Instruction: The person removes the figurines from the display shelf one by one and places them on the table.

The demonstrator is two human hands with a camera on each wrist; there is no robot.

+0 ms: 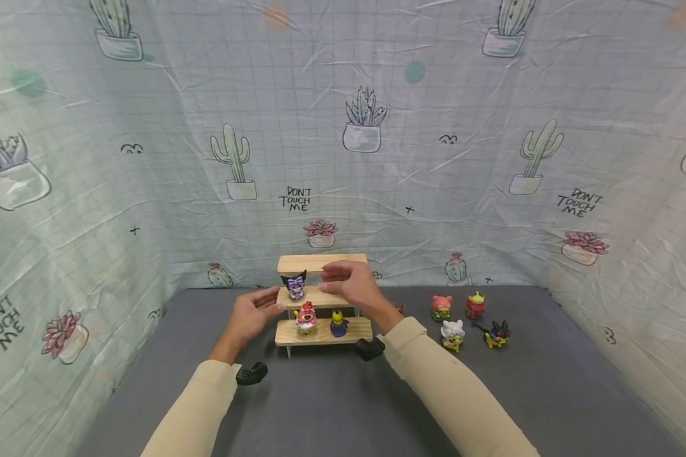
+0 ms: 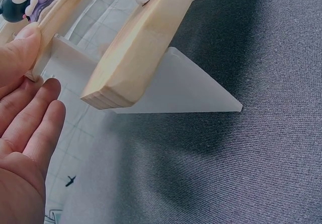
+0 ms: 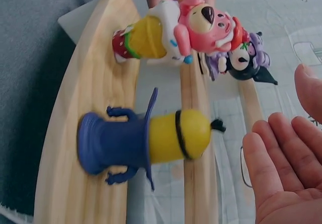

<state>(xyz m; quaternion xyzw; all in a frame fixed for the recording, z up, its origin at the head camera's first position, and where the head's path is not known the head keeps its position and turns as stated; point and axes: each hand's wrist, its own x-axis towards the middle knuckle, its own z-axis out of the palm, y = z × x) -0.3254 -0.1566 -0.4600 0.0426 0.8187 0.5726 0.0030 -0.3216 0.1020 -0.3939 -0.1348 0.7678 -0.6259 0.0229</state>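
Note:
A three-tier wooden display shelf [image 1: 322,339] with whitish side supports stands on the grey table. My left hand [image 1: 256,315] pinches the left end of its middle board, thumb above and fingers below in the left wrist view. My right hand [image 1: 351,287] is spread over the right part of the middle tier, with nothing in its fingers [image 3: 266,158]. A black-and-purple eared figurine [image 1: 296,289] stands on the middle board's left. On the bottom board are a pink bear figurine [image 3: 201,25] and, to its right, a yellow figurine in purple-blue clothes [image 3: 121,141].
Several figurines stand right of the shelf: a pink one [image 1: 441,307], a red-and-green one [image 1: 476,305], a white-headed one [image 1: 452,335] and a black-and-yellow one [image 1: 496,334]. A brown thing [image 1: 400,307] shows partly behind the right wrist. Cactus-print cloth [image 1: 411,241] encloses the table.

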